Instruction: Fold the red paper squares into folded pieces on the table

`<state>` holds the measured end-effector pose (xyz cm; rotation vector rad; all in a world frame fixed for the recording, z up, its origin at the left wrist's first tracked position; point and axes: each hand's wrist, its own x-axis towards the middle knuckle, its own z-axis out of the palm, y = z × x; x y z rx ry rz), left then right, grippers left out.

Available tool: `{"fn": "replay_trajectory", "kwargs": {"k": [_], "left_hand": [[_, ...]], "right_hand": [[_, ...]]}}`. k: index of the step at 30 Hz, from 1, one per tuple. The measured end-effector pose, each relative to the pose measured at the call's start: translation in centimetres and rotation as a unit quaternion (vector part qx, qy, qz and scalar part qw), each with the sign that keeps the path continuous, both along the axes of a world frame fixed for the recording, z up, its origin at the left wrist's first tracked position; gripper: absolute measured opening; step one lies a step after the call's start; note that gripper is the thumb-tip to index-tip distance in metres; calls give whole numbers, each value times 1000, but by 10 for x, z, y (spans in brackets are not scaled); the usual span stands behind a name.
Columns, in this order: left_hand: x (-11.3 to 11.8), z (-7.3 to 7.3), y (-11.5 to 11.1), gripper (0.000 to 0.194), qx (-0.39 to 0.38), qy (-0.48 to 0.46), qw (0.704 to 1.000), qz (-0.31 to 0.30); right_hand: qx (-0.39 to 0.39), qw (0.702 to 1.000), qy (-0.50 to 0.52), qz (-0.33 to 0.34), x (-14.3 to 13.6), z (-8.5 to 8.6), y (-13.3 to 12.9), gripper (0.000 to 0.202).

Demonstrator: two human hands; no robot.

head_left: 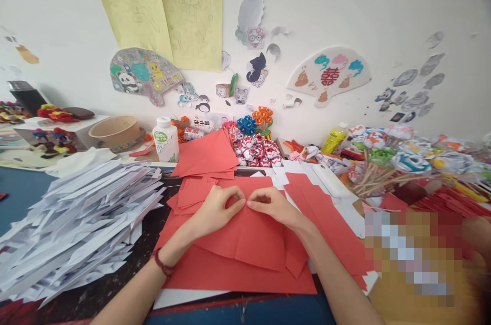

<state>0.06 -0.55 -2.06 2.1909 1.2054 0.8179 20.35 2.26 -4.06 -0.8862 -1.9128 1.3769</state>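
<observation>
One table [130, 274] carries one heap of white paper strips [92, 217]. Right of it, over a spread of red papers [192, 284], lies one red sheet [253, 245]. Two painted fans [142, 75] show behind. The left hand [222, 207] and right hand [274, 204] pinch the sheet's far edge, thumbs against forefingers, nearly meeting. One bracelet [163, 265] rings the left wrist.

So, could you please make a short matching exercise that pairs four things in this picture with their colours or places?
Things:
1. bracelet
2. paper strips
3. top sheet
4. panda fan

Descriptions:
A. white, in a heap
B. fixed to the wall
C. worn on the left wrist
D. red, pinched by the left hand and right hand

Right pairs: 1-C, 2-A, 3-D, 4-B.
</observation>
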Motion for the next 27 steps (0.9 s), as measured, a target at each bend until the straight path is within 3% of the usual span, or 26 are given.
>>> {"fn": "replay_trajectory", "kwargs": {"k": [7, 16, 23, 27], "left_hand": [[2, 0, -3, 18, 3, 1, 1000, -9], [9, 6, -11, 19, 12, -65, 998, 14], [2, 3, -1, 22, 15, -72, 997, 16], [-15, -1, 12, 20, 6, -41, 998, 53]], "right_hand": [[-3, 1000, 11, 10, -1, 1, -2, 23], [-20, 998, 66, -16, -3, 4, -5, 18], [63, 997, 19, -50, 0, 8, -3, 19], [155, 979, -59, -118, 5, 5, 1, 19]]}}
